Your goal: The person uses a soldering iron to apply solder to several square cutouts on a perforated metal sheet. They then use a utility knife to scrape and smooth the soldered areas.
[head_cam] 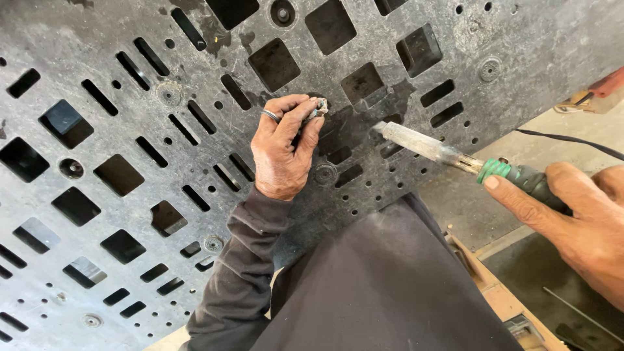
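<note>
Pinned a small grey scrap (320, 107) against the black plastic panel (97, 58) with the left hand (283, 153), thumb and forefinger closed narrow on it, ring (271, 116) showing. Gripped the green handle of the soldering iron (448, 153) in the right hand (572, 221), fingers wrapped round, thumb laid along the shaft. Brought the flat blade down onto the panel just right of the scrap, beside a square hole (touching or a hair off, hard to tell).

Looked like the patching step, mid-way: scrap placed, heat not yet on it. Called for a short slide of the blade leftward to the scrap, with fingertips kept out of its path.

Found tight room there: slots and square cut-outs all round, ready to catch the tip. Had open space to the right, save the black cord (565, 140) trailing far right and the dark-clothed lap (390, 286) close underneath.
</note>
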Demonstrator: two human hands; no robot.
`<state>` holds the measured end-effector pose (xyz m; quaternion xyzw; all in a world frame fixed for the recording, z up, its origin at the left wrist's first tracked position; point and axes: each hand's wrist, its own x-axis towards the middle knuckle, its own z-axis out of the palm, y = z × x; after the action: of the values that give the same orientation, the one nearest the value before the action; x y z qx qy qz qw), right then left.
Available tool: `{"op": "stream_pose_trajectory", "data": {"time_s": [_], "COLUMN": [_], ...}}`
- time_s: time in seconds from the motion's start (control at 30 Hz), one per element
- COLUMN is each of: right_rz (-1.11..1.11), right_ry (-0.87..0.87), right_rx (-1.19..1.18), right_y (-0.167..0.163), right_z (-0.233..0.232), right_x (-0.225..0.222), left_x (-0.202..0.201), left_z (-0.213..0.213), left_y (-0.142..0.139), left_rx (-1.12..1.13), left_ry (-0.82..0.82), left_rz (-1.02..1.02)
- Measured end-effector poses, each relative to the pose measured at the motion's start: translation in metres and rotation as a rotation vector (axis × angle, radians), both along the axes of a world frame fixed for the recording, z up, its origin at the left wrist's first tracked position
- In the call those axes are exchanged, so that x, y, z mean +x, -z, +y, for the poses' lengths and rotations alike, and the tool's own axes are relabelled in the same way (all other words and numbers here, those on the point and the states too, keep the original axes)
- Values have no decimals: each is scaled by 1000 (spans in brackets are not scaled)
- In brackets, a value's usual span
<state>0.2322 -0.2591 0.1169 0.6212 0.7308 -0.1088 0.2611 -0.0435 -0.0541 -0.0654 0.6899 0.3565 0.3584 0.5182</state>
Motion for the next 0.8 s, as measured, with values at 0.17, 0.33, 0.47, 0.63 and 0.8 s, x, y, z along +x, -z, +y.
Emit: {"op": "stream_pose_trajectory", "data": {"time_s": [0.17, 0.33, 0.47, 0.63, 0.8], "right_rz": [37, 100, 134, 402, 258], "right_ry": [-20, -30, 29, 123, 577], "right_rx": [-9, 25, -43, 119, -202], "right_y": [-5, -6, -1, 25, 35], "right_z": [13, 25, 16, -32, -84], "right_x": [-1, 0, 12, 31, 39], "left_x": [0, 0, 0, 1, 1], "left_z": [1, 1, 1, 1, 1], "left_y": [1, 1, 1, 2, 1], "left_rx": [-16, 12, -18, 8, -7], "left_ry": [3, 8, 6, 2, -4], "left_rz": [-1, 6, 1, 25, 32]}}
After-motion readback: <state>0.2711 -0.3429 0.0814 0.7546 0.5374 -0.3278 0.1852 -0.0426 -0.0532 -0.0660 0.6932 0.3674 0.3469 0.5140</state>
